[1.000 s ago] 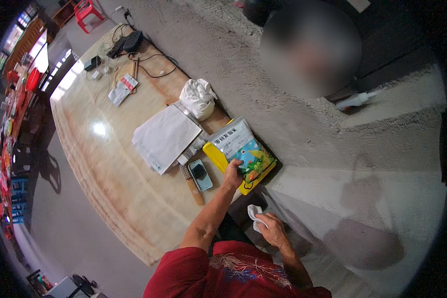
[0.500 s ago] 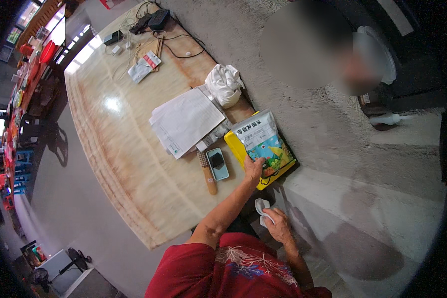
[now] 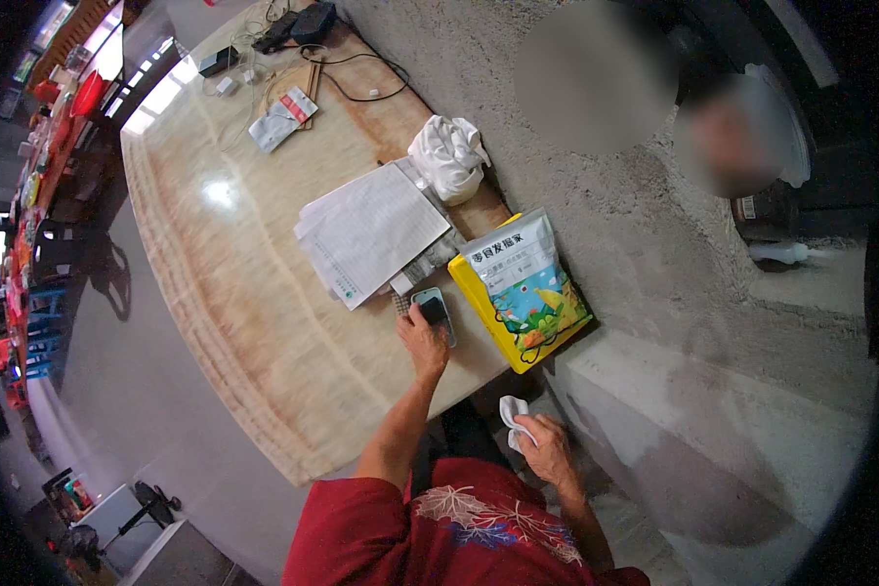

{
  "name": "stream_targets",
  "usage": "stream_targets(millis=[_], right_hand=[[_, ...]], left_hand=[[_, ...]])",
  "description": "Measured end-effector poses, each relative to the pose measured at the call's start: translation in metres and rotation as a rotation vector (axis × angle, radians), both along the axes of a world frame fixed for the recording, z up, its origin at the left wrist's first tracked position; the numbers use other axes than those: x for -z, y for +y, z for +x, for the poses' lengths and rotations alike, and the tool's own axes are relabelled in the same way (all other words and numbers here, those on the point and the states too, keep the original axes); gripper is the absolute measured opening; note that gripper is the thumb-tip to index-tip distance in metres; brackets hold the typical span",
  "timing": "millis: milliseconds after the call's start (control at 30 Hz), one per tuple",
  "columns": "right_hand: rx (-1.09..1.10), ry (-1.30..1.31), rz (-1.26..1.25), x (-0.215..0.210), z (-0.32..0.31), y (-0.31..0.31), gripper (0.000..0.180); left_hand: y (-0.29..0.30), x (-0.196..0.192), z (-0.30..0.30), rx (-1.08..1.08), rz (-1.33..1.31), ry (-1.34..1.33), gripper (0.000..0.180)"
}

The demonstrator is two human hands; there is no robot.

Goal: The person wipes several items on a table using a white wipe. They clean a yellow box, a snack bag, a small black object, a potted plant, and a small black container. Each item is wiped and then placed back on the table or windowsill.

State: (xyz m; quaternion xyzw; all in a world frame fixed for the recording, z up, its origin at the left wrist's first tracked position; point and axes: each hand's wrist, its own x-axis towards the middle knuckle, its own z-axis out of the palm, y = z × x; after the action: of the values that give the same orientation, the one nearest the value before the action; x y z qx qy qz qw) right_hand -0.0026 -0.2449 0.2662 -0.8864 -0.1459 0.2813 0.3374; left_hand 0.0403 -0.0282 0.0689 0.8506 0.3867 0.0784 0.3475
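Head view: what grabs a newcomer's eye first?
The bright yellow-edged printed pouch at the counter's right edge stands out first. Just left of it, the left hand rests on a phone beside a sheet of paper. Below the counter edge, the right hand has a grip on a small white cloth.

The phone (image 3: pixel 433 311) is a slim dark-screened slab with a pale rim, lying flat near the table's near right edge, just left of the yellow bag, partly covered by fingers. The tissue (image 3: pixel 511 413) is a small crumpled white wad, held below the table edge.
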Motion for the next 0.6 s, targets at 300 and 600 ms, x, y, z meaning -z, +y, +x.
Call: stream_targets(millis=[300, 600], right_hand=[[0.097, -0.035, 0.005, -0.004, -0.007, 0.005, 0.025], [0.282, -0.464, 0.258, -0.022, 0.054, 0.080, 0.026]], left_hand=[[0.021, 0.005, 0.014, 0.190, 0.140, 0.081, 0.049], [0.000, -0.094, -0.003, -0.106, -1.928, -0.408, 0.024]])
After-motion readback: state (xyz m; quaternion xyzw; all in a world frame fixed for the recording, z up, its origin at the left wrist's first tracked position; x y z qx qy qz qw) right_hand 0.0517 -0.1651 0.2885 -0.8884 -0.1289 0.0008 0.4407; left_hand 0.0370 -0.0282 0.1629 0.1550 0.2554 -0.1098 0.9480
